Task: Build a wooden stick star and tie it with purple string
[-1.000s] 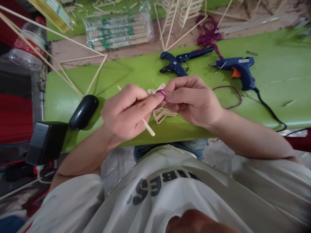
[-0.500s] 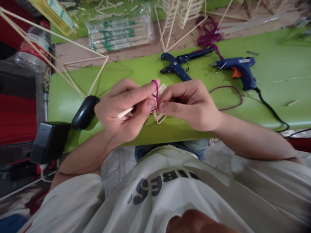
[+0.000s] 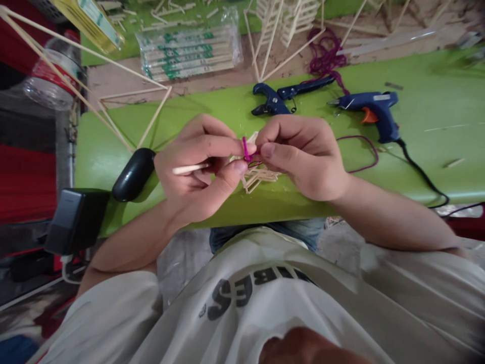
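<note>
Just in front of the blue cutters (image 3: pixel 273 99), the left hand (image 3: pixel 197 167) pinches a thin stick (image 3: pixel 189 168) and the right hand (image 3: pixel 303 154) pinches purple thread (image 3: pixel 245 149) wound on a small stick frame (image 3: pixel 259 176).

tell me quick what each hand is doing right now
Left hand: closed, pinching the purple string and a thin wooden stick.
Right hand: closed, pinching the purple string.

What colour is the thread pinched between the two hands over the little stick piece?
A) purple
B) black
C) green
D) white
A: the thread pinched between the left hand and the right hand is purple, against the pale stick piece.
</note>
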The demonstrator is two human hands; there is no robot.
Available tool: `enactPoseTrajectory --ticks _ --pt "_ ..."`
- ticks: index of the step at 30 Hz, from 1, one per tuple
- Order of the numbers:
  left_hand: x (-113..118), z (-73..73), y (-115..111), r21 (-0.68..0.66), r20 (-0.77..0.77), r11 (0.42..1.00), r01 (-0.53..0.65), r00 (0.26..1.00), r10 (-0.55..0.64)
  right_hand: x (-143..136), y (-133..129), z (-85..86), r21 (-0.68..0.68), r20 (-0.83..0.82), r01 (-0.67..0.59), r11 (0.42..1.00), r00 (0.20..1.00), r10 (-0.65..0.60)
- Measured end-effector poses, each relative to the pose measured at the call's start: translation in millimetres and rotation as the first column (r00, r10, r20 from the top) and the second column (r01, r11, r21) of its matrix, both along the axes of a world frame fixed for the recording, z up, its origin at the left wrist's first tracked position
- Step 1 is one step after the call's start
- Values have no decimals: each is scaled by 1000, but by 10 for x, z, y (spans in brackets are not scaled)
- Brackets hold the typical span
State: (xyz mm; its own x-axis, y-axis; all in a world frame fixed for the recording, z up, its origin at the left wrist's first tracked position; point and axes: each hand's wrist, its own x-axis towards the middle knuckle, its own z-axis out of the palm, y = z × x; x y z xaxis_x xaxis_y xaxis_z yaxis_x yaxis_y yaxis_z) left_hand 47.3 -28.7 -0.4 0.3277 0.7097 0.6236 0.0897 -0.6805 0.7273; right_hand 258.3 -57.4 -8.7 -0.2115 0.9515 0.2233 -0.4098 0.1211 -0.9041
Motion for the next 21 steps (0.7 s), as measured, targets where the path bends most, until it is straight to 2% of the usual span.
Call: enactPoseTrajectory --ticks 4,11,17,21 --pt "-7 -41 33 64 -38 998 -18 999 21 -6 -14 36 -10 -19 -25 1000 999 25" --pt "-31 -27 48 62 -66 998 28 998 -24 15 -50 52 -75 -10 22 997 1000 -23" --pt "-28 -7 -15 -66 -22 997 51 998 -52 21 -54 54 -77 26 49 996 999 -47" --pt "-32 2 -44 -76 -95 997 -2 995 -5 26 -56 55 -25 66 54 998 996 -52"
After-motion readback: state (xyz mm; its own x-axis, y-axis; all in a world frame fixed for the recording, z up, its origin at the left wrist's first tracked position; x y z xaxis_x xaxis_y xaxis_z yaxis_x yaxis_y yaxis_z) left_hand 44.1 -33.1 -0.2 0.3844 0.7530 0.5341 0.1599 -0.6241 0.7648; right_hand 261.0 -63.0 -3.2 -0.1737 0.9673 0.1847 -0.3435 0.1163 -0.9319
